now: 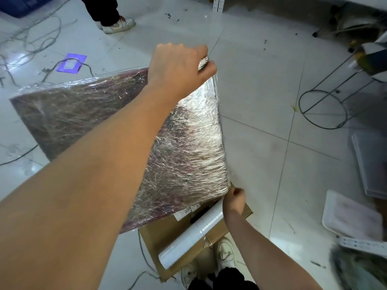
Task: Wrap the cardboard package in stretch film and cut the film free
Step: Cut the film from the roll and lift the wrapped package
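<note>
Cardboard package (88, 114) stands tilted on the floor (272, 91), already thick with film.
Left hand (178, 68) pinches bunched film at its far top corner. Right hand (235, 198), fingers curled at the near bottom corner, grip unclear, sits just beside the film roll (192, 233), which lies along a flat carton (180, 237) underneath. So right is nearer.
</note>
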`<state>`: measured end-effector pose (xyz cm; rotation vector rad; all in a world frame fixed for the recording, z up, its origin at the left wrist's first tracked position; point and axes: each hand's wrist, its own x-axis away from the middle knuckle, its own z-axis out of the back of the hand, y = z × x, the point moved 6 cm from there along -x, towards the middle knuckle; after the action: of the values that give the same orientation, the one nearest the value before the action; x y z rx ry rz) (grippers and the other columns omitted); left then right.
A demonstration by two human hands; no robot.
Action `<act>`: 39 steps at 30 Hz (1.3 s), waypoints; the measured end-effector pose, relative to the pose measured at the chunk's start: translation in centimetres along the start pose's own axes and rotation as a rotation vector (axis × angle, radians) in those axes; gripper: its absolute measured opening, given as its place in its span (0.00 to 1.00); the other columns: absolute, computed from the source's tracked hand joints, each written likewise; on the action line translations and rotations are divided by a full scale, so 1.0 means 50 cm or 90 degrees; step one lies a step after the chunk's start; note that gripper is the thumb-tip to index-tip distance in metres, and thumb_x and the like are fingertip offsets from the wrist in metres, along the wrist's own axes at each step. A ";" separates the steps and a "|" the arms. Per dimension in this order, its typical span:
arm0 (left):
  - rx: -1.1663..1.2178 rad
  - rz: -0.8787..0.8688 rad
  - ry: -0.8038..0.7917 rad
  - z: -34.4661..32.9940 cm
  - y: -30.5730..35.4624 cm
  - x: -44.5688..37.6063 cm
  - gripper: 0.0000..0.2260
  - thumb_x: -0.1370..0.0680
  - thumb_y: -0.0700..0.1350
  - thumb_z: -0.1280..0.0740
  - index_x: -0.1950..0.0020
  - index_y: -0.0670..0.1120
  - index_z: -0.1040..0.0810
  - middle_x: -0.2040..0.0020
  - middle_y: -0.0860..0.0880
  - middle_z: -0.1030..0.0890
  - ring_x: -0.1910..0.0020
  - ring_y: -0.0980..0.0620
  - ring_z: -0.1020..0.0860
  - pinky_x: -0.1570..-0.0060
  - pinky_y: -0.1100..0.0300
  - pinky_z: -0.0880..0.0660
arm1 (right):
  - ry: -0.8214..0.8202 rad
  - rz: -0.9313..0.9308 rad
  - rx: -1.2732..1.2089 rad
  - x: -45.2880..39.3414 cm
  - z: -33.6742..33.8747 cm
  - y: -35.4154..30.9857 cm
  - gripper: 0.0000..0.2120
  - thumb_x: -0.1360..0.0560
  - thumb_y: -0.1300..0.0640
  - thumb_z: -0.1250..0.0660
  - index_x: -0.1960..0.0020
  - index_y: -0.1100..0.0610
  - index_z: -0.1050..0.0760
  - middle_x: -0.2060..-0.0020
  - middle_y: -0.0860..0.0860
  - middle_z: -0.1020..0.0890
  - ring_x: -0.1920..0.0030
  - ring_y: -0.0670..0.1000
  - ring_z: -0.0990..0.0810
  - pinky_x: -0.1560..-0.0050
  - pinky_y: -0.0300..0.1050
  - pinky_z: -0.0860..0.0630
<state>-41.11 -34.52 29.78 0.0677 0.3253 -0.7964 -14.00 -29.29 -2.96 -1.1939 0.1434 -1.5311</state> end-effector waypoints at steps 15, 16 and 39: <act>0.079 0.027 -0.052 0.000 -0.009 -0.015 0.21 0.20 0.63 0.48 0.36 0.56 0.25 0.44 0.50 0.19 0.47 0.44 0.21 0.54 0.56 0.35 | -0.429 0.313 -0.148 0.105 0.017 -0.421 0.21 0.22 0.44 0.44 0.44 0.58 0.22 0.50 0.53 0.18 0.48 0.50 0.19 0.45 0.44 0.25; 0.080 0.029 -0.053 -0.001 -0.009 -0.016 0.21 0.21 0.63 0.48 0.36 0.56 0.25 0.44 0.50 0.19 0.47 0.44 0.21 0.54 0.56 0.35 | -0.418 0.335 -0.153 0.109 0.022 -0.428 0.18 0.20 0.48 0.43 0.44 0.59 0.22 0.51 0.53 0.18 0.50 0.49 0.19 0.45 0.43 0.25; 0.077 0.033 -0.080 -0.001 -0.019 -0.028 0.16 0.19 0.60 0.47 0.34 0.64 0.29 0.42 0.52 0.21 0.47 0.46 0.21 0.56 0.57 0.37 | -0.491 0.531 -0.166 0.163 0.015 -0.680 0.04 0.24 0.59 0.33 0.54 0.51 0.21 0.63 0.43 0.18 0.61 0.46 0.22 0.53 0.46 0.23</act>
<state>-42.68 -34.22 30.24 0.1383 0.1554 -0.7639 -35.03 -23.15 24.30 -1.5796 0.2815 -0.2894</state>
